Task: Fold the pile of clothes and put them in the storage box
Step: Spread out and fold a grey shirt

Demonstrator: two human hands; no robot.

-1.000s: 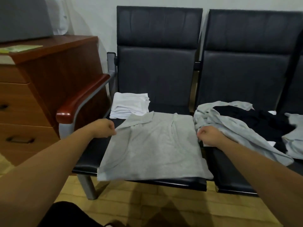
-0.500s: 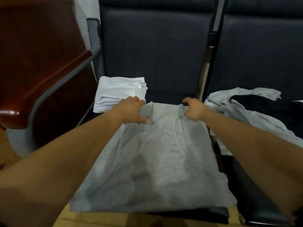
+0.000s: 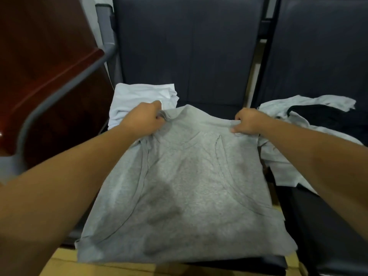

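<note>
a grey t-shirt (image 3: 189,186) lies spread flat on the left seat (image 3: 209,108) of a row of dark padded chairs. its near hem hangs just over the seat's front edge, above a yellowish floor (image 3: 65,263). the left hand (image 3: 142,121) grasps the shirt's far left corner, with fingers curled round a bunch of fabric. the right hand (image 3: 248,121) pinches the far right corner, thumb and fingers closed on the edge. between the two hands the far edge is raised slightly off the seat.

just beyond the left hand, a folded white garment (image 3: 139,94) sits at the far left of the same seat, close to the backrest (image 3: 189,46) and touching the shirt's far left corner. left of it runs a grey metal armrest with a reddish wooden top (image 3: 65,76). beyond that is a dark reddish wooden cabinet (image 3: 29,26).

the right seat (image 3: 328,236) holds the unfolded pile. a light grey garment (image 3: 322,100) lies crumpled there, reaching under the right forearm to the shirt's right side. a black garment (image 3: 328,118) rests on top of it, farther right. both forearms reach across from the near side and cover parts of the shirt's left and right edges.
</note>
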